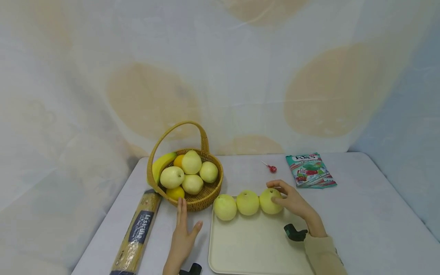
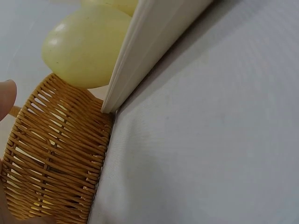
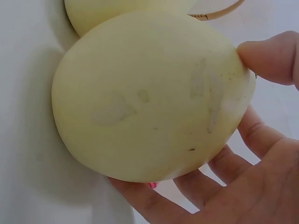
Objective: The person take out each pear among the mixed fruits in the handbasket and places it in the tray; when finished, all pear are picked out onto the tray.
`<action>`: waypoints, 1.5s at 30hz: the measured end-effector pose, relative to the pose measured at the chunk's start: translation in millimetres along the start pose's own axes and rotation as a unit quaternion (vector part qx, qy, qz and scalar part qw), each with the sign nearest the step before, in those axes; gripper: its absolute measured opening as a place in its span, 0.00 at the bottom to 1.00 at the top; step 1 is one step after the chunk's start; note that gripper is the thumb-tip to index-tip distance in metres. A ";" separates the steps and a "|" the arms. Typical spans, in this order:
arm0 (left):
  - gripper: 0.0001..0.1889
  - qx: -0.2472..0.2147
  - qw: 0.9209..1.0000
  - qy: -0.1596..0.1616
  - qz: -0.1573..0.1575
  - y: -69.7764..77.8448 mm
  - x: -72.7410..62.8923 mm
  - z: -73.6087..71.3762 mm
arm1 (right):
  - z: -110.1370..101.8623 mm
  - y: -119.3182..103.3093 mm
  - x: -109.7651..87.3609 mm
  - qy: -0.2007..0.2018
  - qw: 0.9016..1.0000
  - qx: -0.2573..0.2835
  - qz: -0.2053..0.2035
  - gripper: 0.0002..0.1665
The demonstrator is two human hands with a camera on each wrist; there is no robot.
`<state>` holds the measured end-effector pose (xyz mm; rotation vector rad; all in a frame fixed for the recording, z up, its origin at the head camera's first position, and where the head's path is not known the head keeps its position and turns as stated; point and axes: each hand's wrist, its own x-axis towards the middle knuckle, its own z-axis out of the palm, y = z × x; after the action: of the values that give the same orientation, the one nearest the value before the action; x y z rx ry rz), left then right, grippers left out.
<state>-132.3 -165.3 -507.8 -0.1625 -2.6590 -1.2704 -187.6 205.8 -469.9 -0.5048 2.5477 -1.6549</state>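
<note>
The right hand [image 1: 292, 200] curls thumb and fingers round the rightmost pale-yellow fruit [image 1: 270, 201] at the tray [image 1: 258, 244]'s far end; the left hand [image 1: 182, 240], fingers straight, is by the wicker basket [image 1: 198, 205]; a careless release could roll the round fruit

Pale walls [image 1: 240, 80] (fabric, perhaps) with blurry tan patches [image 1: 154, 101] behind a whitish tabletop [image 1: 371, 221]

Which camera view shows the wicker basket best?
The head view: it takes in the basket, its raised handle and the fruit inside, with the left hand covering only a bit of the front. The left wrist view shows just part of its woven side, close up; the right wrist view, only a curved piece, apparently handle.
</note>
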 end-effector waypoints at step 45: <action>0.46 -0.017 1.000 -0.012 -0.011 -2.5 0.8 0.5 | 59.9 -76.1 52.7 0.010 0.994 -0.030 -0.109 0.29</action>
<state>-133.6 -166.5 -509.8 -0.1529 -2.6675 -1.3283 -205.7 109.0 -420.1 -0.8006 2.6456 -1.6587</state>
